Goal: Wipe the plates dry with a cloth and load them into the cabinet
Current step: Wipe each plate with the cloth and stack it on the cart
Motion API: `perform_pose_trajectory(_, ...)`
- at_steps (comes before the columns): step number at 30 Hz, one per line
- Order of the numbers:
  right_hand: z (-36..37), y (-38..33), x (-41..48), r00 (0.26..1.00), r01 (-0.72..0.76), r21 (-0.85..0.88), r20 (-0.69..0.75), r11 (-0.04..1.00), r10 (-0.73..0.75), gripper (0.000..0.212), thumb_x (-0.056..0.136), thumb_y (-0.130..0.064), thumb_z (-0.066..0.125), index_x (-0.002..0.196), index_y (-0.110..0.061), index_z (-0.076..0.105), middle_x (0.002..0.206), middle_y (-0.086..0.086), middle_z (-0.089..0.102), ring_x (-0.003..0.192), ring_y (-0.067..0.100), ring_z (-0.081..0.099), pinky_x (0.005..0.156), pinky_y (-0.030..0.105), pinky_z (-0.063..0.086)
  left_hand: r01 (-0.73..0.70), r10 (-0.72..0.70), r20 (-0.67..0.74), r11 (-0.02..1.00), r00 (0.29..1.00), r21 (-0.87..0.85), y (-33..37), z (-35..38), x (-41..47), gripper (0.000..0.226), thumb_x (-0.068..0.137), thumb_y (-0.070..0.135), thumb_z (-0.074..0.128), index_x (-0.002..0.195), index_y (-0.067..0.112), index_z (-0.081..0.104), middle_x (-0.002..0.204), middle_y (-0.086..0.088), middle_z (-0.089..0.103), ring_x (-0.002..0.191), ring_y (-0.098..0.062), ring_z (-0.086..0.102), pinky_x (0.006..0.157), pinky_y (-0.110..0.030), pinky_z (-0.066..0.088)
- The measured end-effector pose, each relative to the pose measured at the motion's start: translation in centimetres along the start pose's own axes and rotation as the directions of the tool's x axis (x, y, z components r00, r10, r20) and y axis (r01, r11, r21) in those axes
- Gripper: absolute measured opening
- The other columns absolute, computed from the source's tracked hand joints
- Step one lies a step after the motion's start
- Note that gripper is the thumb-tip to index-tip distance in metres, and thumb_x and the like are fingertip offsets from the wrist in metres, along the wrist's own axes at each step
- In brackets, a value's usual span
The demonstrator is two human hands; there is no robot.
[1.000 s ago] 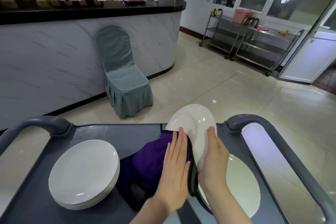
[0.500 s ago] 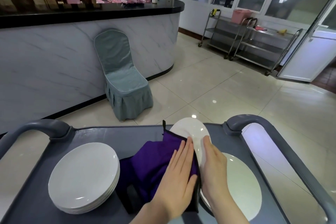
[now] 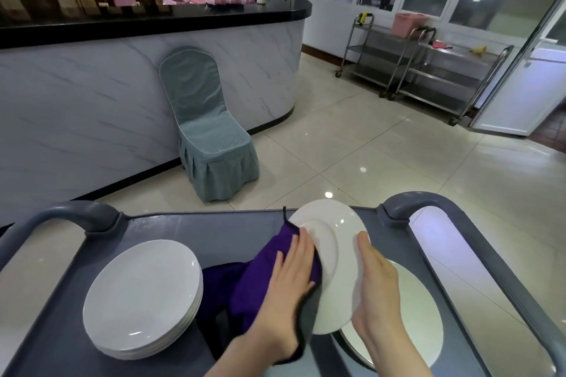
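A white plate (image 3: 333,260) is held on edge, tilted, above the right part of the grey cart (image 3: 214,232), clear of the cart's top. It is gripped at its right rim by the right hand (image 3: 376,288): the thumb is laid along the face turned to the camera, while the other fingers are hidden behind the plate. A purple cloth (image 3: 266,266) is pressed against the left part of that same face by the left hand (image 3: 291,278), whose fingers are kept straight and close together, flat on the fabric. The rest of the cloth is draped down from under the palm onto the middle of the cart, where it is bunched in dark folds.

On the left part of the cart a stack of plates (image 3: 141,294) is set, white and neatly piled; the exact count cannot be told. On the right part of the cart, below the raised plate and the right wrist, a single plate (image 3: 413,315) is laid flat, partly covered by both.

Beyond the far edge of the cart a chair (image 3: 211,138) in a grey-green cover is placed against a curved marble-look counter (image 3: 122,70). Farther beyond the cart's far right corner, steel trolleys (image 3: 428,70) are parked beside the wall.
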State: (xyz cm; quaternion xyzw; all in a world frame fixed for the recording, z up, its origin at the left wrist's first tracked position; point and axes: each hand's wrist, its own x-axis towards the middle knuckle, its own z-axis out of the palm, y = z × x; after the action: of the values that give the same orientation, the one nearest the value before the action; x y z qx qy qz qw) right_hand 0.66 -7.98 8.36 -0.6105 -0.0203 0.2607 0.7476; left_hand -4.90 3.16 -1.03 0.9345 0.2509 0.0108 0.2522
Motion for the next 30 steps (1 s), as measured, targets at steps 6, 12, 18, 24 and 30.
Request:
perform_pose_trajectory(6, 0.2, 1.3, -0.3, 0.995, -0.097, -0.01, 0.021, 0.995, 0.097, 0.034, 0.098, -0.036, 0.058, 0.086, -0.012, 0.08, 0.09, 0.01, 0.078, 0.081, 0.022, 0.075, 0.064, 0.03, 0.057, -0.314, 0.247, -0.225, 0.887, 0.942, -0.34, 0.6, -3.0, -2.2, 0.066, 0.101, 0.03, 0.023, 0.143, 0.049, -0.025, 0.156, 0.029, -0.026, 0.144, 0.009, -0.02, 0.118, -0.018, -0.012)
perform_pose_trajectory(12, -0.2, 1.0, 0.7, 0.996, -0.05, 0.043, -0.069, 0.998, 0.053, 0.028, 0.098, -0.032, 0.06, 0.088, -0.009, 0.072, 0.081, 0.0, 0.077, 0.067, 0.009, 0.071, 0.068, 0.03, 0.05, -0.278, 0.266, -0.08, 0.93, 0.961, -0.243, 0.6, 0.4, -5.0, 0.074, 0.095, 0.023, 0.027, 0.142, 0.042, -0.027, 0.15, 0.033, -0.034, 0.143, 0.006, -0.024, 0.122, -0.028, -0.01)
perform_pose_trajectory(18, -0.2, 2.0, 0.7, 0.994, -0.105, 0.013, -0.039, 0.994, 0.105, 0.036, 0.097, -0.038, 0.061, 0.081, -0.01, 0.078, 0.087, 0.005, 0.077, 0.078, 0.02, 0.073, 0.074, 0.036, 0.057, -0.263, 0.203, -0.199, 0.899, 0.959, -0.351, -0.3, -2.1, -2.7, 0.067, 0.104, 0.023, 0.034, 0.146, 0.046, -0.014, 0.16, 0.028, -0.013, 0.146, 0.01, -0.01, 0.124, -0.029, 0.001)
perform_pose_trajectory(24, -0.4, 1.1, 1.5, 0.998, -0.007, 0.024, -0.068, 1.0, 0.009, 0.03, 0.097, -0.032, 0.061, 0.082, -0.011, 0.075, 0.08, 0.0, 0.076, 0.068, 0.01, 0.071, 0.056, 0.023, 0.054, -0.332, 0.283, -0.186, 0.877, 0.941, -0.348, 0.1, 1.4, -6.2, 0.078, 0.099, 0.026, 0.037, 0.149, 0.049, -0.017, 0.16, 0.029, -0.013, 0.149, 0.003, -0.007, 0.122, -0.024, 0.002)
perform_pose_trajectory(30, -0.4, 2.2, 0.9, 0.998, -0.064, -0.075, -0.028, 0.995, 0.062, 0.041, 0.096, -0.036, 0.062, 0.063, -0.013, 0.069, 0.067, -0.001, 0.066, 0.062, 0.017, 0.061, 0.064, 0.031, 0.048, -0.194, 0.13, -0.198, 0.916, 0.972, -0.351, -1.6, 0.2, -3.3, 0.069, 0.105, 0.026, 0.034, 0.144, 0.048, -0.018, 0.156, 0.034, -0.016, 0.145, 0.011, -0.01, 0.124, -0.027, 0.002)
